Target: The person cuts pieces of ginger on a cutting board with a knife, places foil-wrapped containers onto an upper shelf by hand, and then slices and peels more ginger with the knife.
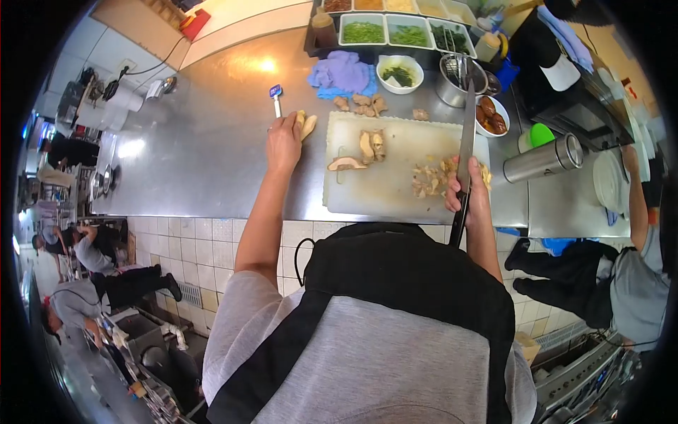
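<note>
Ginger (308, 127) | against left fingers (286, 126) (can't tell if gripped) | right fingers (452, 195) gripping knife (467, 138)

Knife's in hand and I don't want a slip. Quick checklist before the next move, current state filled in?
1. Knife held in right hand, blade pointing away from the body: ok.
2. Left hand clear of the blade: ok, it's at the ginger piece left of the cutting board.
3. Board clear: not ok, ginger chunks and small bits lie on it.
4. Blade tip clear of the steel pot: cannot tell, they overlap in view.
5. Board secured underneath: cannot tell.
</note>
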The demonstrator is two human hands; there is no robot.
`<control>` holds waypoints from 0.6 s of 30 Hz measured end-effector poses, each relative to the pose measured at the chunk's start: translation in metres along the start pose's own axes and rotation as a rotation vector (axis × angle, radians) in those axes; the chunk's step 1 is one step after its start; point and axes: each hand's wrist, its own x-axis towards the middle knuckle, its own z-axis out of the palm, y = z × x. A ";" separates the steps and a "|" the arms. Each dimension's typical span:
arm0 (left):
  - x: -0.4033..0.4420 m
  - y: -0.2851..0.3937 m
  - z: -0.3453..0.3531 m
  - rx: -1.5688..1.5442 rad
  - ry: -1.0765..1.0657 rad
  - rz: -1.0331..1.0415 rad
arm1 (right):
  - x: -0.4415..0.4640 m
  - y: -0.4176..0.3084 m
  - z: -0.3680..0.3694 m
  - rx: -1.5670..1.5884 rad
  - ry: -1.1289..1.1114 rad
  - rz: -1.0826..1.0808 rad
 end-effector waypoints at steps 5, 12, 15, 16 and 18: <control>-0.004 0.035 0.007 -0.127 -0.040 0.160 | 0.002 0.000 0.006 0.013 -0.069 -0.057; -0.033 0.107 0.015 -0.147 -0.360 0.066 | -0.005 -0.001 0.017 -0.127 -0.180 -0.184; -0.034 0.115 0.019 -0.182 -0.378 0.049 | -0.009 -0.002 0.019 -0.246 -0.189 -0.155; -0.034 0.116 0.019 -0.219 -0.407 0.038 | -0.008 -0.001 0.018 -0.283 -0.183 -0.170; -0.033 0.119 0.021 -0.341 -0.391 0.007 | -0.006 0.000 0.018 -0.358 -0.160 -0.204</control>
